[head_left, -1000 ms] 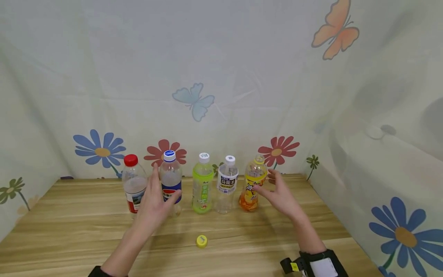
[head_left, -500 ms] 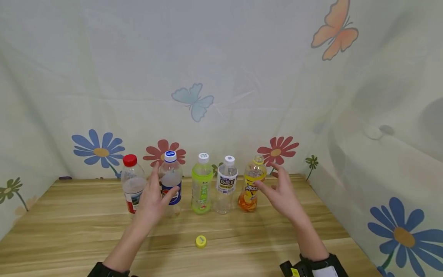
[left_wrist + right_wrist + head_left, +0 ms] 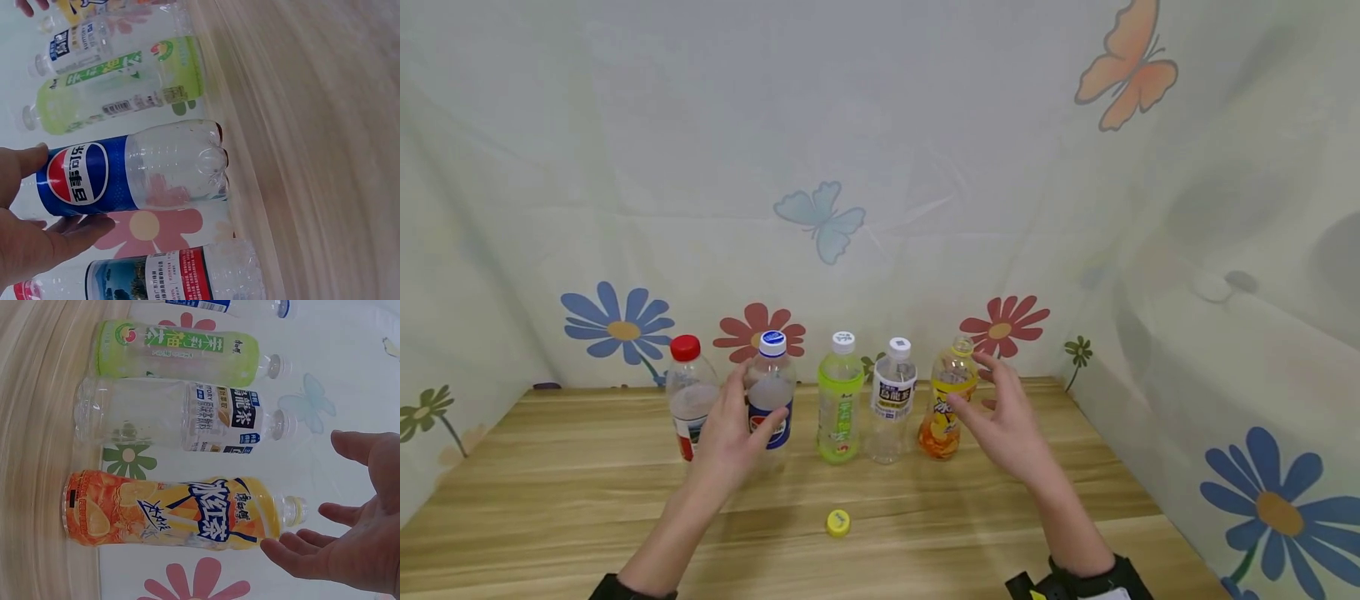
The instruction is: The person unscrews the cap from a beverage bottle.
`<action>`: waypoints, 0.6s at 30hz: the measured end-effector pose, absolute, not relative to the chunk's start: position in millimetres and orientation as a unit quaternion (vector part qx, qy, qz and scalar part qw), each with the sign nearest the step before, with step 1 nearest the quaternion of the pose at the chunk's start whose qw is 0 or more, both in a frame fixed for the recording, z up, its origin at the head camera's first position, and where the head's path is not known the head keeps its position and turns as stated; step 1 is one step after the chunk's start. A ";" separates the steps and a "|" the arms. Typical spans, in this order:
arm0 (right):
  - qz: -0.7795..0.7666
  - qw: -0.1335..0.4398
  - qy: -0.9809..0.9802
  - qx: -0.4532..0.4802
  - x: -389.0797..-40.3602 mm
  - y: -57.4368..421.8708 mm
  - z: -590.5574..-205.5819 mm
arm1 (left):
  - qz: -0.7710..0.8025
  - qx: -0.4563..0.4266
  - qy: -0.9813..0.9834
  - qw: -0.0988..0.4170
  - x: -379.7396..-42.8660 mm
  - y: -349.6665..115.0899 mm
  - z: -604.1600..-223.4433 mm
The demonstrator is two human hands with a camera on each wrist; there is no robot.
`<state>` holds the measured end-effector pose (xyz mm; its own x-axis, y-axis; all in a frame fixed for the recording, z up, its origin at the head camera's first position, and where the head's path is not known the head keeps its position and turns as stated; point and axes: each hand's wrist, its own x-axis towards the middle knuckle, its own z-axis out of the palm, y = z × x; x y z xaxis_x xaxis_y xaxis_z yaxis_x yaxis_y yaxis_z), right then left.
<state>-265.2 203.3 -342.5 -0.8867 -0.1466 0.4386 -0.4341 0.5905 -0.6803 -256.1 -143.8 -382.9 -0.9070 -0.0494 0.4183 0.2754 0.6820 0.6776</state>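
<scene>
In the head view my left hand (image 3: 727, 425) holds the Pepsi bottle (image 3: 772, 400), which has a blue-and-white cap; in the left wrist view the thumb (image 3: 32, 157) lies at its label and the fingers pass behind it. My right hand (image 3: 1006, 417) is beside the iced tea bottle (image 3: 947, 408), thumb and fingers spread at its shoulder. Up close in the right wrist view the fingers look loose near the bottle's uncapped neck (image 3: 294, 510); contact is hard to tell. A yellow cap (image 3: 838, 523) lies on the table nearer the front.
A red-capped bottle (image 3: 688, 392) stands left of the Pepsi bottle, partly behind my left hand. Between my hands stand a green bottle (image 3: 840, 408) and an oolong tea bottle (image 3: 891, 400), both white-capped. A flower-printed cloth (image 3: 880, 125) hangs behind the wooden table (image 3: 550, 492).
The Pepsi bottle has shifted slightly right and towards me, with my left hand around it. My right fingers have moved a little up beside the iced tea bottle. The yellow cap stays put.
</scene>
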 end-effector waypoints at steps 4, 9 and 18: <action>0.405 0.194 -0.877 0.173 -263.3 202.3 -342.9 | -0.391 -0.072 -0.891 0.217 -252.5 -141.8 -380.7; 0.400 0.209 -0.874 0.183 -260.3 200.7 -341.8 | -0.386 -0.085 -0.891 0.225 -246.7 -138.8 -377.7; 0.398 0.207 -0.868 0.212 -255.2 192.5 -338.8 | -0.366 -0.093 -0.901 0.215 -233.5 -132.4 -374.2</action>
